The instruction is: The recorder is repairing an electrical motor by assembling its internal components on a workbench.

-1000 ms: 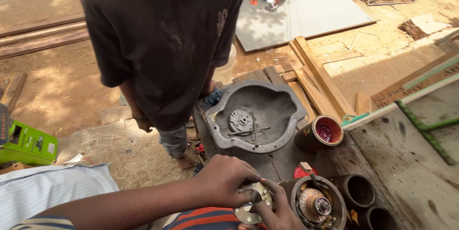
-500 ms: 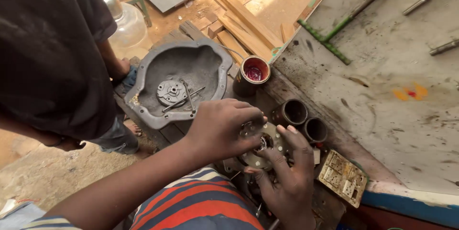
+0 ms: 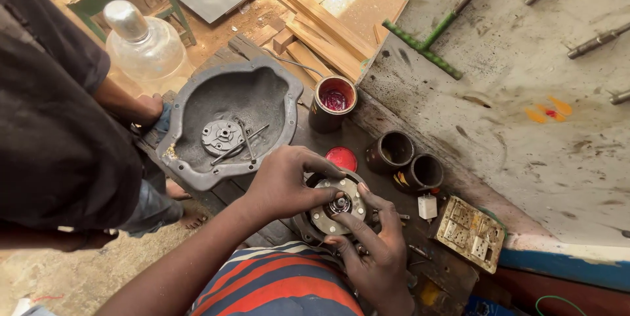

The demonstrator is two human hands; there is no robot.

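Observation:
A round metal disc part [image 3: 336,206] with bolt holes and a centre hub lies on the dark workbench in front of me. My left hand [image 3: 285,179] rests over its upper left side, fingers curled on the rim. From below, my right hand [image 3: 372,250] reaches up, its fingertips pressing the disc's right and lower edge. Both hands hold the part between them. A grey cast metal housing [image 3: 197,103] lies just behind, with a small round plate [image 3: 222,136] and a few thin rods inside.
Another person in a dark shirt [image 3: 52,132] stands at the left, a hand on the housing's edge. A tin of red liquid [image 3: 333,102], a red lid [image 3: 342,158], two dark cylinders [image 3: 407,160], a socket plate [image 3: 471,233], a plastic bottle [image 3: 146,43] and wooden strips [image 3: 321,24] lie around.
The view has swung down and right from the standing person to the bench. My hands stayed on the disc part, and the fingers have shifted round its rim.

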